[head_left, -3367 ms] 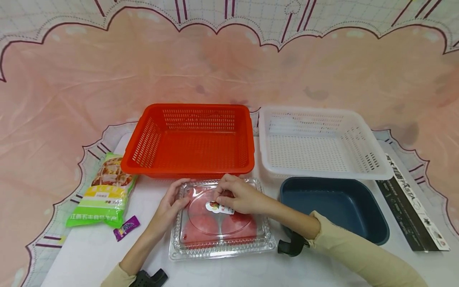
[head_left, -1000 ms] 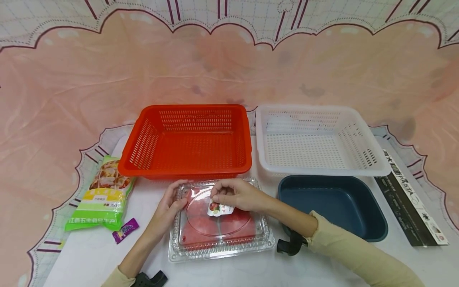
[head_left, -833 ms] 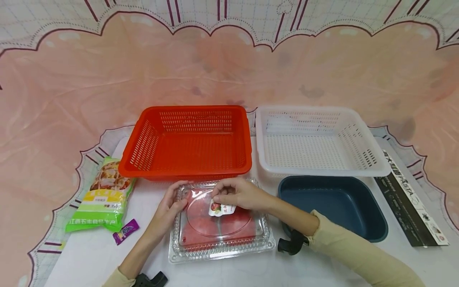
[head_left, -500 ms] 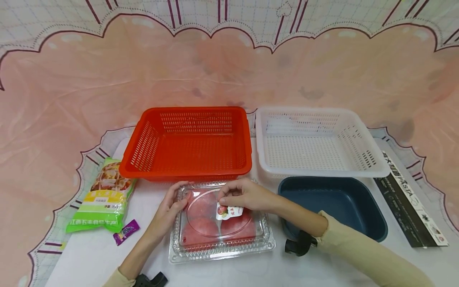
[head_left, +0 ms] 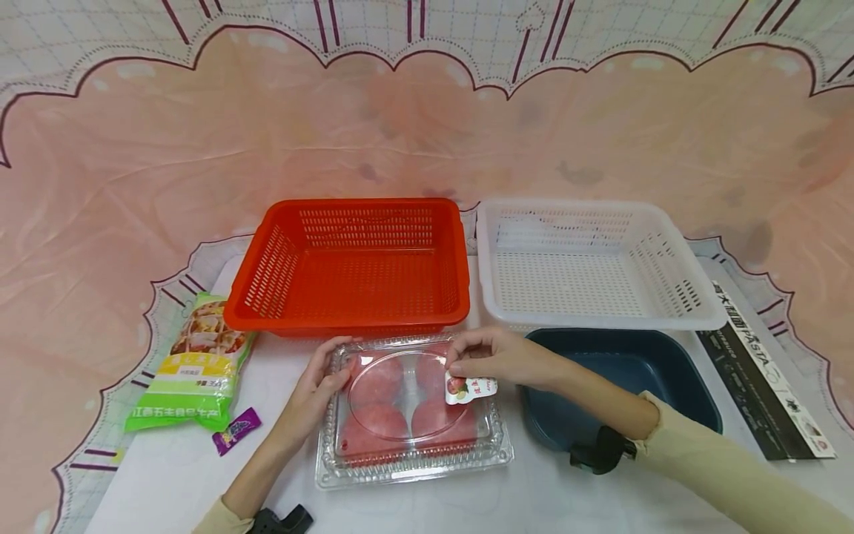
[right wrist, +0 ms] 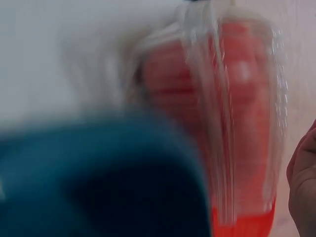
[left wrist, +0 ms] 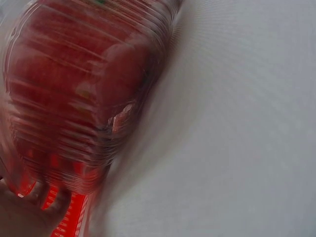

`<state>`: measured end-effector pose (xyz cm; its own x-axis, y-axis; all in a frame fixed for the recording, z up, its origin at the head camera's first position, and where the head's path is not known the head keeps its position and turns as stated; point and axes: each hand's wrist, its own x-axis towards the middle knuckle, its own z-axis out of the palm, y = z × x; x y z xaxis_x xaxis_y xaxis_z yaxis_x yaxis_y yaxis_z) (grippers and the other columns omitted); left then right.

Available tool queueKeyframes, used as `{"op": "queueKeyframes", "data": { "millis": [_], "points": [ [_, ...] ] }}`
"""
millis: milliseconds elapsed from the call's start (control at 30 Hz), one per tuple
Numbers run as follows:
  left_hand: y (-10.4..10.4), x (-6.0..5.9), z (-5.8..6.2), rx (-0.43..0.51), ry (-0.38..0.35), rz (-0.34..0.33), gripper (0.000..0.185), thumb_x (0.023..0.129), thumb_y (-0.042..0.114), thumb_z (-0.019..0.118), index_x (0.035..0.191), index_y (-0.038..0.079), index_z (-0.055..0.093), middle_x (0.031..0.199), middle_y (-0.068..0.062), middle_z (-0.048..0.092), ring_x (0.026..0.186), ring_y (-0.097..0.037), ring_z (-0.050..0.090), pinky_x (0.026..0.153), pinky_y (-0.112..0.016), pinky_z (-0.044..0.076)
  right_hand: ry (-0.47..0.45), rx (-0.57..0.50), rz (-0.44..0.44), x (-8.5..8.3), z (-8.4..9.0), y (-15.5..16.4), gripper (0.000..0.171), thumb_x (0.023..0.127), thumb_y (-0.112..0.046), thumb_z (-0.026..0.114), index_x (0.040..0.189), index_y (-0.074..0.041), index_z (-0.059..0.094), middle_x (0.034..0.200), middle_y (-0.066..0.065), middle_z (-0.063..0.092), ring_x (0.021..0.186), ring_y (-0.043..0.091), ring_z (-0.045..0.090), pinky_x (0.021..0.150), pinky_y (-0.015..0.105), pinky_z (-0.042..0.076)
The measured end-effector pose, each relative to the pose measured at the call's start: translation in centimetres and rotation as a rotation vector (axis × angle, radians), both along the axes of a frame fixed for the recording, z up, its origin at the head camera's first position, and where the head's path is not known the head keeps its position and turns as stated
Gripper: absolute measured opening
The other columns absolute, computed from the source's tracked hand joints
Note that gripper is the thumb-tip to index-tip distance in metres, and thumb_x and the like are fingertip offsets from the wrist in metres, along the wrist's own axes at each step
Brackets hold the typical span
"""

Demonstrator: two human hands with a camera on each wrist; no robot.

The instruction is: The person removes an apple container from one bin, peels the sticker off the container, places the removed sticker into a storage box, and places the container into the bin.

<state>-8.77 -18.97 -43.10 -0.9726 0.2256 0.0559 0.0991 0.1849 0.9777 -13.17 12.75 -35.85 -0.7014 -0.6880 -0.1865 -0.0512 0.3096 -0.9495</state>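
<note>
A clear plastic clamshell box with several round red fruits under its lid lies at the front middle of the table. My left hand grips its left side near the far corner, thumb along the edge; the left wrist view shows fingers at the box's end. My right hand pinches a white sticker printed with red fruit between thumb and index finger, over the right part of the lid. In the right wrist view, the right hand shows only partly at the right edge, and the sticker is out of sight.
A red basket and a white basket stand behind. A dark blue tub sits right, under my right forearm. A black-and-white pasta box lies far right. Left are a green food bag and a small purple packet.
The sticker lay on the middle of the lid; my right hand has lifted it off and carried it to the right. My left hand has stayed at the box's left side.
</note>
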Motion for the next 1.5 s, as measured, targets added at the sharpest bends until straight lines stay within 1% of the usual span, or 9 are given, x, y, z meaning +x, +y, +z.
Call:
{"op": "queueKeyframes", "data": {
  "millis": [200,333,467,667,900,1033,1233,1400,1500],
  "points": [
    [0.0,0.0,-0.1,0.011,-0.005,0.001,0.042,0.101,0.013,0.042,0.142,0.011,0.036,0.150,-0.011,0.038,0.130,0.010,0.034,0.103,-0.003,0.028,-0.033,0.017,-0.027,-0.5,-0.1,3.8,0.019,0.093,-0.021,0.064,0.104,-0.005,0.066,0.086,0.000,0.066,0.077,0.015,0.061,0.066,0.023,0.053],
    [0.0,0.0,-0.1,0.003,-0.025,0.004,0.042,0.101,0.015,0.042,0.142,0.012,0.036,0.151,-0.011,0.035,0.130,0.009,0.034,0.102,-0.002,0.027,-0.043,0.043,-0.034,-0.8,-0.3,6.5,0.019,0.093,-0.018,0.063,0.102,-0.002,0.065,0.083,-0.003,0.066,0.075,0.011,0.061,0.063,0.022,0.052],
    [0.0,0.0,0.0,0.003,-0.019,0.000,0.042,0.101,0.015,0.042,0.142,0.012,0.036,0.151,-0.011,0.037,0.130,0.009,0.034,0.102,-0.003,0.028,-0.052,0.069,-0.027,-1.0,-0.5,8.8,0.018,0.095,-0.017,0.061,0.102,0.000,0.063,0.082,-0.006,0.064,0.075,0.007,0.059,0.064,0.022,0.051],
    [0.0,0.0,0.0,0.000,-0.013,-0.004,0.042,0.101,0.016,0.042,0.142,0.013,0.036,0.151,-0.011,0.037,0.131,0.010,0.033,0.103,-0.002,0.027,-0.068,0.095,-0.005,-1.4,-1.6,11.4,0.020,0.096,-0.015,0.059,0.104,0.002,0.061,0.083,-0.009,0.065,0.074,0.004,0.060,0.064,0.021,0.051],
    [0.1,0.0,0.1,0.005,-0.004,0.006,0.042,0.101,0.014,0.042,0.142,0.011,0.037,0.149,-0.012,0.040,0.131,0.010,0.035,0.103,-0.003,0.028,-0.076,0.162,0.027,-1.8,-3.0,12.8,0.021,0.095,-0.016,0.059,0.104,0.003,0.062,0.085,-0.007,0.065,0.074,0.003,0.059,0.065,0.018,0.050],
    [0.2,0.1,0.1,0.000,-0.022,0.014,0.042,0.101,0.015,0.043,0.142,0.013,0.037,0.150,-0.011,0.040,0.130,0.011,0.035,0.102,-0.003,0.028,-0.091,0.168,0.037,-1.7,-3.5,13.1,0.022,0.095,-0.017,0.059,0.104,0.002,0.062,0.085,-0.007,0.064,0.075,0.002,0.058,0.065,0.018,0.050],
    [0.1,0.1,0.1,-0.007,-0.026,0.008,0.042,0.101,0.016,0.043,0.142,0.013,0.036,0.151,-0.011,0.038,0.130,0.012,0.034,0.102,-0.003,0.028,-0.143,0.161,0.003,-1.3,-4.6,13.3,0.026,0.096,-0.017,0.059,0.106,0.007,0.060,0.085,-0.007,0.064,0.076,0.003,0.059,0.067,0.019,0.050],
    [0.2,0.1,0.1,-0.009,-0.019,0.016,0.042,0.100,0.015,0.043,0.141,0.012,0.037,0.150,-0.013,0.040,0.130,0.011,0.035,0.103,-0.004,0.029,-0.133,0.176,-0.037,-1.4,-5.1,13.3,0.029,0.095,-0.018,0.060,0.108,0.008,0.060,0.086,-0.006,0.064,0.077,0.004,0.058,0.068,0.020,0.050],
    [0.2,0.1,0.1,-0.016,-0.035,0.028,0.042,0.100,0.017,0.043,0.141,0.013,0.037,0.151,-0.012,0.039,0.130,0.012,0.035,0.102,-0.003,0.028,-0.118,0.193,-0.052,-1.5,-5.5,13.4,0.029,0.095,-0.019,0.059,0.108,0.008,0.061,0.086,-0.005,0.063,0.076,0.004,0.057,0.067,0.019,0.049]
  ]
}}
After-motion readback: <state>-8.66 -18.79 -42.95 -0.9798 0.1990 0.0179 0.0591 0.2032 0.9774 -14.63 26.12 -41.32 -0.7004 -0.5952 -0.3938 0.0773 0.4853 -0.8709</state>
